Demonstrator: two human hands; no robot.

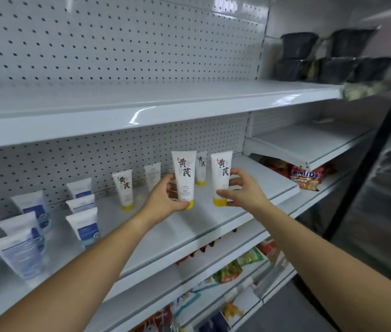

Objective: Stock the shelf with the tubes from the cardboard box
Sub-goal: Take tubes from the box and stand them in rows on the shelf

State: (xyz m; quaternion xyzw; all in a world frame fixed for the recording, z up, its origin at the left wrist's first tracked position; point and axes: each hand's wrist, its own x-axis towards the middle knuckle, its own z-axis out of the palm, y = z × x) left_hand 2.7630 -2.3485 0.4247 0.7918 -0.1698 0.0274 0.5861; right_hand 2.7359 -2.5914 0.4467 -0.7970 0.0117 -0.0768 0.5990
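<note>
Two white tubes with yellow caps and dark lettering stand cap-down on the middle shelf (213, 226). My left hand (165, 200) grips the left tube (183, 178) around its lower half. My right hand (240, 190) holds the right tube (222, 176) with thumb under it near the cap and fingers behind. Three more yellow-capped tubes stand further back: one (124, 188) to the left, one (152, 174) turned label-away, one (201, 170) between the held tubes. The cardboard box is not in view.
Several white-and-blue tubes (83, 226) stand at the left of the same shelf. The shelf above (141, 109) is bare. Dark containers (321, 56) sit top right. Snack packets (304, 178) lie on lower shelves at right. A dark glass-door cabinet (381, 188) stands at far right.
</note>
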